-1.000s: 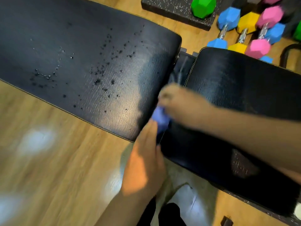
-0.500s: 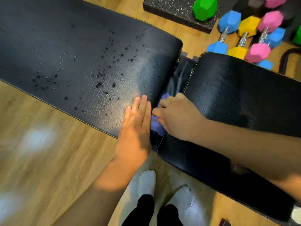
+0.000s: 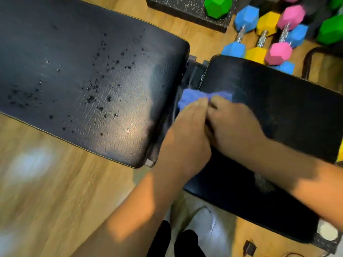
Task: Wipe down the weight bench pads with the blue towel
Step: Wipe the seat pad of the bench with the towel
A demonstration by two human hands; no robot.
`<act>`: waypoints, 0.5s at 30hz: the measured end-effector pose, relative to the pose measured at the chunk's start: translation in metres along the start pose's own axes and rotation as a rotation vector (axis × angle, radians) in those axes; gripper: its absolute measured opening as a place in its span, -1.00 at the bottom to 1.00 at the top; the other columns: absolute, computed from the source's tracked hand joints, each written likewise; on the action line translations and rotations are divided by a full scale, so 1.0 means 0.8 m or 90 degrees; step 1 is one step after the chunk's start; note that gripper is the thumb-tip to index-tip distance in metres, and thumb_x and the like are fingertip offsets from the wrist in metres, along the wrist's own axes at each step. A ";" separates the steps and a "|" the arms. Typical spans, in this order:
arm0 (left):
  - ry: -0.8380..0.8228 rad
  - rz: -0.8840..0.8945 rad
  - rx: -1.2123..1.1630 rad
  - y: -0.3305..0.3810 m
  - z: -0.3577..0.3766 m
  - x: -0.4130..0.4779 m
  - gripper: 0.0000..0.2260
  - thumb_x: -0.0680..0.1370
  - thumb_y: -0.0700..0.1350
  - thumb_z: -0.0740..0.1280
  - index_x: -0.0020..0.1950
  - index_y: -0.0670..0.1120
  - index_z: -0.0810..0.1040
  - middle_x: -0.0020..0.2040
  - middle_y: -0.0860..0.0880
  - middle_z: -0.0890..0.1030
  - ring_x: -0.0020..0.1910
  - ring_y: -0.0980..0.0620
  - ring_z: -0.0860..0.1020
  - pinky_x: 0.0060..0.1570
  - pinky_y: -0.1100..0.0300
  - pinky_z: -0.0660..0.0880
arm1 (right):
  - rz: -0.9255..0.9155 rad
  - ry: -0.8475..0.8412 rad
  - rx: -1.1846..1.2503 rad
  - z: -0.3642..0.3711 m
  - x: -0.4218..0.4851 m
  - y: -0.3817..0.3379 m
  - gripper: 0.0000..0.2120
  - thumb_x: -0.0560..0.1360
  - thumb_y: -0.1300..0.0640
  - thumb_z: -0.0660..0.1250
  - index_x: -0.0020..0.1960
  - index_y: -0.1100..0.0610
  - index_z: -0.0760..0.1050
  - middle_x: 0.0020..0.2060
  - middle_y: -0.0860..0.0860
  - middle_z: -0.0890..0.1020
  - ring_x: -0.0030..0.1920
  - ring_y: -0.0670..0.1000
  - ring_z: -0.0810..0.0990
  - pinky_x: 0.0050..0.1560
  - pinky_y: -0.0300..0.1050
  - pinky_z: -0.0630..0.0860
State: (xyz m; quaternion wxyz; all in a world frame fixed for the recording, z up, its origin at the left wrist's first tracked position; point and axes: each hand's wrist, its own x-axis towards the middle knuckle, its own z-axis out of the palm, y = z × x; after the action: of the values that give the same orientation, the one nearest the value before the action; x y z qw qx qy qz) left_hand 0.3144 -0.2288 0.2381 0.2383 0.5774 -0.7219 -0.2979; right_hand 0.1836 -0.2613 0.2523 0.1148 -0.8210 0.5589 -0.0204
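The left hand (image 3: 183, 138) lies back-up over the gap between the two pads, its fingers bent forward and down onto the blue towel (image 3: 191, 98), which it grips at the near edge; the right hand (image 3: 235, 127) sits directly beside it, touching it, with fingers curled and pinching the same towel from the right side; motion blur softens the fingertips of both hands. The blue towel is bunched into a small wad; its left part hangs over the gap and its right part rests on the left edge of the seat pad (image 3: 287, 112). The seat pad is black and lies under the right forearm. The back pad (image 3: 65, 67) is black, longer, and extends to the left of the gap; dark specks (image 3: 96, 86) are scattered over its middle and left areas, while the strip nearest the gap shows almost none. Grey frame metal (image 3: 194, 71) is visible in the gap beyond the towel. A wooden floor (image 3: 46, 182) surrounds the bench; dark trouser legs (image 3: 161, 242) appear at the bottom edge. Beyond the seat pad stand a blue dumbbell (image 3: 247, 17), a yellow dumbbell (image 3: 268, 22) and a pink dumbbell (image 3: 293, 16), close together; a green dumbbell (image 3: 218, 6) rests on a speckled mat (image 3: 181, 8).
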 end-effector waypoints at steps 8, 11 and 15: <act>-0.022 -0.067 0.042 0.018 0.027 0.000 -0.52 0.55 -0.17 0.08 0.47 -0.23 0.24 0.45 -0.15 0.33 0.41 -0.08 0.31 0.35 0.19 0.24 | -0.133 -0.010 -0.053 0.004 -0.001 0.033 -0.82 0.34 0.13 0.40 -0.08 0.16 0.56 -0.24 0.12 0.52 -0.36 0.15 0.49 -0.39 -0.09 0.21; -0.060 -0.033 0.022 0.022 0.031 0.132 -0.59 0.56 -0.20 0.10 0.43 -0.17 0.28 0.29 -0.14 0.47 0.27 -0.09 0.45 0.17 0.18 0.30 | 0.054 0.076 -0.140 -0.014 0.083 0.086 -0.76 0.52 0.10 0.23 0.09 0.20 0.51 0.02 0.21 0.49 0.02 0.25 0.49 -0.16 0.06 0.31; -0.256 0.022 0.174 0.054 0.040 0.233 -0.65 0.50 -0.15 0.15 0.27 -0.14 0.47 0.24 -0.19 0.55 0.22 -0.13 0.50 0.08 0.14 0.38 | 0.207 -0.122 -0.088 -0.041 0.122 0.124 -0.68 0.37 0.36 0.37 0.12 0.31 0.52 0.12 0.32 0.52 0.13 0.31 0.51 -0.05 0.07 0.42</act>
State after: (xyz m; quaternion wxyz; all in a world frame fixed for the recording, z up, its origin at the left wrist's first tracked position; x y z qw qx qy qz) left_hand 0.2217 -0.3991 0.2459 0.0145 0.5211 -0.7981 -0.3021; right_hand 0.1242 -0.3914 0.2540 0.1127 -0.7241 0.6706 0.1152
